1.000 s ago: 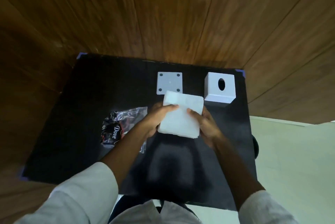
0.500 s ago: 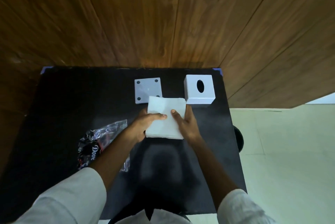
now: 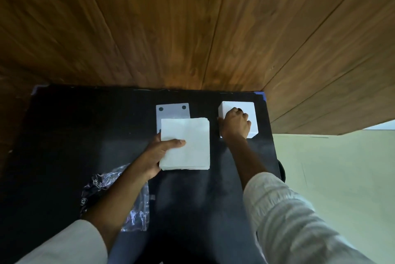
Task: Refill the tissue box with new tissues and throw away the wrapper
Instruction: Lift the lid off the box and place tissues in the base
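A white stack of tissues [image 3: 188,146] is held over the middle of the black table [image 3: 64,135]. My left hand [image 3: 158,154] grips its left edge, thumb on top. The white cube tissue box [image 3: 252,118] stands at the back right of the table. My right hand [image 3: 235,123] is clasped over its top and near side, covering the opening. The box's flat white base plate [image 3: 171,110] with dark corner dots lies behind the stack, partly hidden by it. The crumpled clear wrapper [image 3: 111,184] with dark print lies at the front left, under my left forearm.
A wood-panelled wall [image 3: 192,28] rises directly behind the table. Pale floor [image 3: 331,167] lies to the right of the table's edge. A dark round object [image 3: 281,170] peeks out past the right edge.
My right hand has let go of the tissue stack and moved right onto the tissue box. The left hand alone now holds the stack.
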